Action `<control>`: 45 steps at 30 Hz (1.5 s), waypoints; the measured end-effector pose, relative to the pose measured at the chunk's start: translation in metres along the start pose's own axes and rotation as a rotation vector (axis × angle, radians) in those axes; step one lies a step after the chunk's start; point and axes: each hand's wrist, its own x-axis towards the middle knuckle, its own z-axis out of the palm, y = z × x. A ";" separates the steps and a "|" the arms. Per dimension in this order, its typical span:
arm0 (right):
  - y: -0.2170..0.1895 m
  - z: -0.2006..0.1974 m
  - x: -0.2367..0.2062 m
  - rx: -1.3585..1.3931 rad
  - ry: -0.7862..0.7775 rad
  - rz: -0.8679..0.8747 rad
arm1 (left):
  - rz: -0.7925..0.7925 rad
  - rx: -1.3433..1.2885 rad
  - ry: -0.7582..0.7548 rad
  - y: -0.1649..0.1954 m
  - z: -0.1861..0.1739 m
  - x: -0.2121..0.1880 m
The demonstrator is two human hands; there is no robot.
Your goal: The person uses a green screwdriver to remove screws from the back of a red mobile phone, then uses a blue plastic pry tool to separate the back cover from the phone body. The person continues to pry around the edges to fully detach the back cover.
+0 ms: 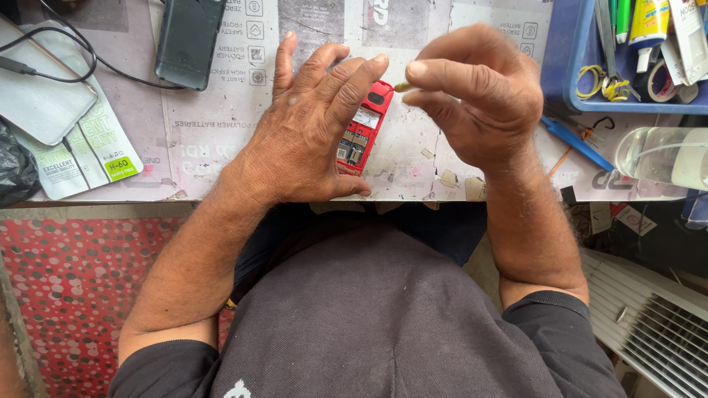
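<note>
Left hand [310, 129] flat, pinning an opened red phone [363, 129] – right hand [476, 96] pinching a small yellowish bit [402, 86] – on a scuffed, paper-covered tabletop [221, 140].

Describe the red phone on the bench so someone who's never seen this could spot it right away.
Start at the paper-covered workbench and find the left hand lying flat at its middle. Under those fingers is the small red phone, back cover off with its insides showing. It is the only red device; the other phones nearby are dark or silver.

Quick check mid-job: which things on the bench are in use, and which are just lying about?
In use: left hand on opened red phone; right hand pinching small yellowish tool tip.

Lying about: dark phone, blue plastic tray, clear jar, white packets.
</note>
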 end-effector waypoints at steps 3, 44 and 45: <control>-0.003 -0.001 0.001 0.054 -0.035 -0.005 | -0.011 0.002 -0.003 0.000 0.000 0.001; 0.036 0.003 -0.021 0.241 0.276 0.005 | -0.376 0.651 0.487 -0.053 -0.063 -0.039; 0.039 0.005 -0.024 0.233 0.273 0.003 | -0.407 0.694 0.480 -0.061 -0.062 -0.044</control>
